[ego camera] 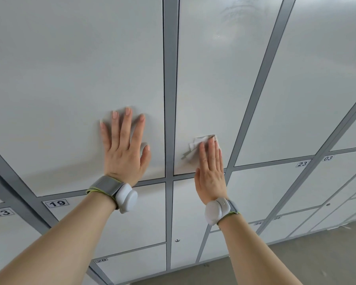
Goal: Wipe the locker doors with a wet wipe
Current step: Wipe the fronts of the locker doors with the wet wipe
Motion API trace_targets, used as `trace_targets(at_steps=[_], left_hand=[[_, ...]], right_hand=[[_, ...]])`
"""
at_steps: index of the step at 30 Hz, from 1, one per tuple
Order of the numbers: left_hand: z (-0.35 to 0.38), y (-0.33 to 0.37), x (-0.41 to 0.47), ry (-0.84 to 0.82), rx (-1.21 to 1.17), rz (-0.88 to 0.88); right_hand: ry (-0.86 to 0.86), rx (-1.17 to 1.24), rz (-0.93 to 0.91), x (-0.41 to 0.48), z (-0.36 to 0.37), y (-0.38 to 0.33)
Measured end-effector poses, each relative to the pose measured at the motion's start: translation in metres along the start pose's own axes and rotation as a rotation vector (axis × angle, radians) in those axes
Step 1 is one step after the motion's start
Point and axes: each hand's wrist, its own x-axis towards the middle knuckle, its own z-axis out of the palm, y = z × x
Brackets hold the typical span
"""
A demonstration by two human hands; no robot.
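While both forearms reach up from the bottom of the view, a white sensor band (126,197) is seen on the left wrist and another (217,210) on the right. Beyond them, the left hand (124,150) is laid flat with its fingers spread wide on one tall locker door (70,79), holding nothing. Across the grey frame strip (170,89) from it, the right hand (211,172) is pressed with its fingers together on the neighbouring locker door (210,89), and the wet wipe (195,148) is pinned beneath its fingertips. Crumpled, the wipe pokes out past the fingers toward the left hand; its long axis cannot be told. Farther up that door, beyond the right hand, faint streaks (232,11) are visible. Below the wrists, smaller doors bear number labels, 19 (56,203) nearest the left forearm. All doors are shut, so contents are hidden.
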Motion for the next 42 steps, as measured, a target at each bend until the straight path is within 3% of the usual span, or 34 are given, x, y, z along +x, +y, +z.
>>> trace_targets(at_steps=[11, 20, 28, 35, 42], left_hand=[[0.004, -0.003, -0.002, 0.011, 0.024, 0.005], [0.005, -0.003, -0.001, 0.02, 0.039, 0.011], [0.004, -0.003, -0.002, 0.019, 0.025, 0.013], [0.001, -0.003, -0.001, 0.01, 0.017, 0.014], [-0.004, 0.0, 0.0, -0.013, 0.007, 0.023]], right_hand=[[0.194, 0.234, 0.359, 0.031, -0.006, -0.009], [0.141, 0.211, 0.113, 0.019, 0.015, -0.043], [0.02, 0.066, -0.073, -0.007, 0.017, -0.021], [-0.003, 0.009, 0.099, -0.017, 0.013, 0.003], [0.148, 0.148, 0.311, 0.002, 0.005, 0.002]])
